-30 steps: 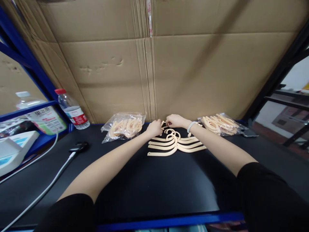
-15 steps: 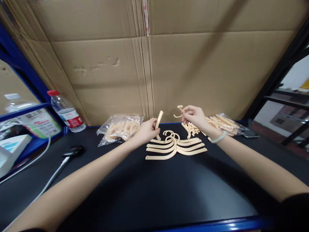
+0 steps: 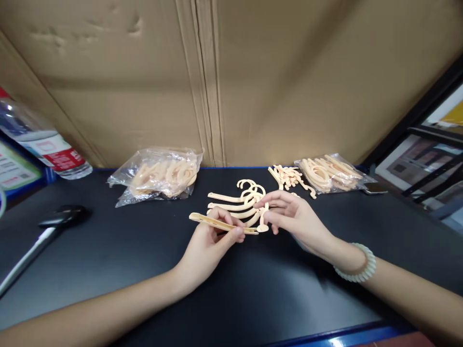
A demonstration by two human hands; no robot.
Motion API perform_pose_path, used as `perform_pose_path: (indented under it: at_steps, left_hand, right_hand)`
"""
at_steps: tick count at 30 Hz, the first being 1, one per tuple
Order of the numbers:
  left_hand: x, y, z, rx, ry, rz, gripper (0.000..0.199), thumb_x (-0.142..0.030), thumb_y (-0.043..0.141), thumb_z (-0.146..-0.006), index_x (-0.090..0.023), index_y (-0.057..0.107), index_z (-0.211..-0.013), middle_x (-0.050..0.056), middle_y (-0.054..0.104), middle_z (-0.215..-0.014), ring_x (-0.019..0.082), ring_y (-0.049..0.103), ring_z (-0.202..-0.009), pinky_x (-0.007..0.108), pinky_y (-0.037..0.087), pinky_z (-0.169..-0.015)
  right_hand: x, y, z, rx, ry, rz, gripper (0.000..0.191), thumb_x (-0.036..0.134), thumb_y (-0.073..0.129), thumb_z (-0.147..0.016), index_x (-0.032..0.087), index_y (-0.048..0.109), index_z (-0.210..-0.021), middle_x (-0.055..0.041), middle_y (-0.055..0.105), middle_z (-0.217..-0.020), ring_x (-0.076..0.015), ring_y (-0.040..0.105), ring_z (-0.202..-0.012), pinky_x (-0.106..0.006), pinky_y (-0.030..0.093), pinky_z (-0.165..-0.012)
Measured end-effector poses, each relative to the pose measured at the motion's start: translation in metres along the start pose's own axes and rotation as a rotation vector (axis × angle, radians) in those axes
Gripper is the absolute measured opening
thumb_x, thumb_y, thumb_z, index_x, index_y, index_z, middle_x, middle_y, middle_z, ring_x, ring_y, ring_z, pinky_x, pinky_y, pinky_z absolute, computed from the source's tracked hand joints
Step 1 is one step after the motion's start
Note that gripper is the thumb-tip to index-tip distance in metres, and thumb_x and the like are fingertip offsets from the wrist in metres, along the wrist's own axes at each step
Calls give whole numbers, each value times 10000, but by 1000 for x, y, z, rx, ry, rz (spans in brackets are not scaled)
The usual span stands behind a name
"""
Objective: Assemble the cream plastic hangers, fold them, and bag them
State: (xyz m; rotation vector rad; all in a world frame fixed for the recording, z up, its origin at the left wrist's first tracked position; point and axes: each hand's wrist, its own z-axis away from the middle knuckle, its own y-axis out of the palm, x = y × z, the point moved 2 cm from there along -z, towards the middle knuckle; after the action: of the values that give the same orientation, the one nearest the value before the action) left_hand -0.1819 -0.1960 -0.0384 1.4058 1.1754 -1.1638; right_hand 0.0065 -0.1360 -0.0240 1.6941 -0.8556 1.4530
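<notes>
Plastic, cream-coloured and thin, made up the hanger arm (image 3: 222, 223) that lay pinched in the left hand (image 3: 206, 246), thumb on top and fingers curled beneath, just above the black tabletop (image 3: 231, 289). It looked light and fairly stiff, smooth enough to slip if held loosely, and slender enough that hard bending might snap it; the middle of the strip, where the left hand had it, seemed the sound place to grip. Its long axis ran nearly level, left to right, with the free end pointing left and the other end meeting the hook piece (image 3: 263, 219). That small curved part was closed between the fingertips of the right hand (image 3: 292, 219), standing roughly upright and touching the arm's right end. A pale bead bracelet (image 3: 356, 270) circled the right wrist. Just behind both hands lay a row of finished hangers (image 3: 238, 200), hooks turned toward the cardboard wall (image 3: 231, 72). Farther back, loose hook parts (image 3: 289, 177) sat beside a clear bag (image 3: 333, 176) at right, and another bag (image 3: 159, 174) lay at left. A water bottle (image 3: 43, 142) stood near the far left edge.
</notes>
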Motion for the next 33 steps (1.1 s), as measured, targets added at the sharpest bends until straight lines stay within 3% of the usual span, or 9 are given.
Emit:
perform_pose_path:
  at_steps: [5, 11, 13, 16, 19, 22, 27, 33]
  left_hand:
    - [2, 0, 1, 8, -13, -47, 200, -186, 709, -779, -192, 509, -799, -2, 646, -828, 138, 642, -792, 285, 541, -759]
    - [2, 0, 2, -19, -8, -77, 171, -186, 707, -768, -193, 538, -783, 1, 638, -834, 167, 658, -846, 315, 553, -802]
    - [2, -1, 2, -22, -6, -71, 167, -179, 704, -770, -191, 538, -790, 1, 636, -839, 166, 657, -853, 309, 554, -805]
    - [4, -1, 2, -22, -2, -72, 164, -176, 703, -776, -187, 541, -801, 4, 626, -856, 160, 649, -861, 296, 551, -808]
    - [5, -1, 1, -23, -3, -79, 168, -182, 706, -776, -188, 541, -805, 6, 618, -859, 161, 643, -860, 292, 548, -802]
    - [4, -1, 1, -17, -9, -96, 163, -194, 699, -776, -192, 537, -800, 5, 614, -844, 164, 639, -850, 300, 545, -801]
    - [4, -1, 2, -11, -5, -133, 139, -226, 676, -784, -199, 542, -809, 10, 614, -832, 173, 632, -829, 312, 539, -781]
    - [3, 0, 4, 9, 22, -148, 111, -205, 654, -812, -197, 545, -827, 7, 601, -834, 169, 640, -826, 296, 536, -759]
  right_hand:
    - [-8, -1, 2, 22, -4, 15, 350, 174, 770, -725, 227, 601, -1027, -44, 631, -1101, -109, 628, -761, -248, 561, -668]
    - [-6, -6, 4, 92, -40, 58, 467, 157, 727, -781, 285, 571, -1203, -47, 548, -1330, -141, 631, -914, -336, 535, -896]
    - [-6, -7, 5, 61, -47, 38, 506, 154, 739, -772, 307, 556, -1218, -33, 583, -1281, -140, 644, -882, -339, 548, -874]
    - [-8, -7, 5, -24, -30, -20, 639, 141, 778, -727, 316, 511, -1280, -2, 680, -1024, -155, 661, -860, -366, 554, -871]
    - [-11, -6, 4, -53, -10, -25, 370, 176, 793, -716, 237, 654, -1053, 4, 685, -861, -164, 662, -864, -373, 540, -901]
    - [-13, -4, 5, -36, 4, -30, 148, 202, 799, -711, 202, 668, -779, 4, 668, -815, -142, 651, -784, -328, 558, -815]
    - [-18, -2, 6, 3, 49, 8, 141, 255, 795, -721, 195, 671, -753, -2, 678, -755, -141, 643, -727, -324, 558, -763]
    - [-21, 1, 5, 133, 163, -54, 116, 285, 745, -781, 188, 692, -815, -42, 723, -929, -152, 681, -817, -296, 574, -747]
